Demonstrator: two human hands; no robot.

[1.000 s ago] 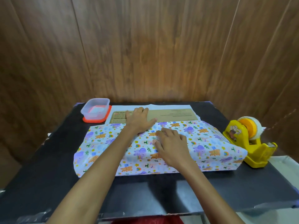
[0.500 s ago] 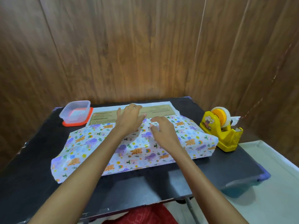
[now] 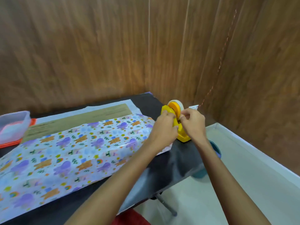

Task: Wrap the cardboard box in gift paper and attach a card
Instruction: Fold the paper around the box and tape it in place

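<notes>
The cardboard box lies on the black table, its near side covered by colourful animal-print gift paper. A brown strip of the box still shows along the far edge. At the table's right end stands a yellow tape dispenser with an orange-cored tape roll. My left hand grips the dispenser's left side. My right hand pinches at the tape just right of the roll. The tape end itself is hidden by my fingers.
A clear plastic container on an orange lid sits at the far left of the table. Wooden walls close in behind and to the right. A white floor lies to the right of the table, with a blue object by its edge.
Both hands left the wrapped box and moved right to the tape dispenser. The view swung right, so the box now sits at the left.
</notes>
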